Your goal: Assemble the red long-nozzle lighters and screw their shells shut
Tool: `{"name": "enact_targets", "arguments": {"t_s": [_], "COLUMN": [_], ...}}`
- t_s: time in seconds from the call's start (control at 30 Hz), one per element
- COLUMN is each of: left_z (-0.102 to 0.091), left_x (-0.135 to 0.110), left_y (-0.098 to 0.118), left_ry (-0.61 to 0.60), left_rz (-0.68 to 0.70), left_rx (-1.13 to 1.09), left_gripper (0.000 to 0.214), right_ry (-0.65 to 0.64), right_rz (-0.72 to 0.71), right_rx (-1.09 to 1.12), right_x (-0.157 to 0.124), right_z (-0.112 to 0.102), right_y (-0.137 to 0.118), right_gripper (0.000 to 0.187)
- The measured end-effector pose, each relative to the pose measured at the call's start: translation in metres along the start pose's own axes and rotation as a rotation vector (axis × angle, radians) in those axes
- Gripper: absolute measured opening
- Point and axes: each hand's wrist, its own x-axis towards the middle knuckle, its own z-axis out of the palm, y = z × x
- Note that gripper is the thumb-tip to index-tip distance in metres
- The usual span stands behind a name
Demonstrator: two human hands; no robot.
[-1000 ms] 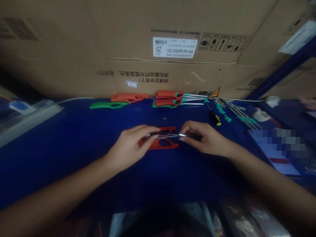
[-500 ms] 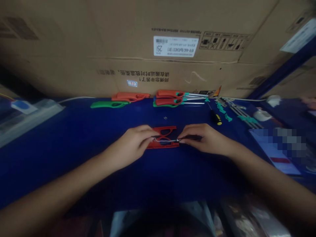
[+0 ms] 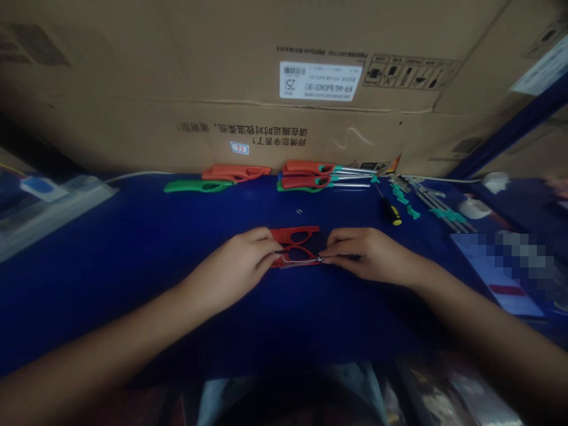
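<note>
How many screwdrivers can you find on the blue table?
1. The screwdriver lies on the blue table, behind the right hand and right of the red lighters by the cardboard box. Others could be hidden among the blurry parts further right.

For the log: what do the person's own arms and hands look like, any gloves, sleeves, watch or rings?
The left hand and right hand are bare, without gloves. The left forearm and right forearm are uncovered to the frame's edge; no sleeve or cuff shows. No watch, bracelet or ring is visible, though the picture is dim.
</note>
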Motion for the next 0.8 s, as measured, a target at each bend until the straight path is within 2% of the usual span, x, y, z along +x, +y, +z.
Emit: {"name": "enact_targets", "arguments": {"t_s": [0.37, 0.53, 0.67, 0.8], "left_z": [0.0, 0.0, -0.001, -0.001], "left_x": [0.003, 0.003, 0.003, 0.003], "left_y": [-0.001, 0.001, 0.002, 0.003], "left_ry": [-0.048, -0.045, -0.03, -0.04], "left_rz": [-0.051, -0.048, -0.034, -0.036], "left_rx": [0.014, 0.025, 0.025, 0.032], "left_gripper": [0.011, 0.012, 0.013, 0.013], "right_ry": [0.017, -0.002, -0.058, -0.157], "right_rz": [-0.059, -0.14, -0.195, -0.15], "right_rx": [-0.113, -0.362, -0.608, -0.658], "right_x": [0.002, 0.004, 0.005, 0.011], "right_z": [0.002, 0.003, 0.005, 0.0], "right_y": [-0.004, -0.015, -0.026, -0.033], "right_gripper": [0.02, 0.028, 0.026, 0.018]}}
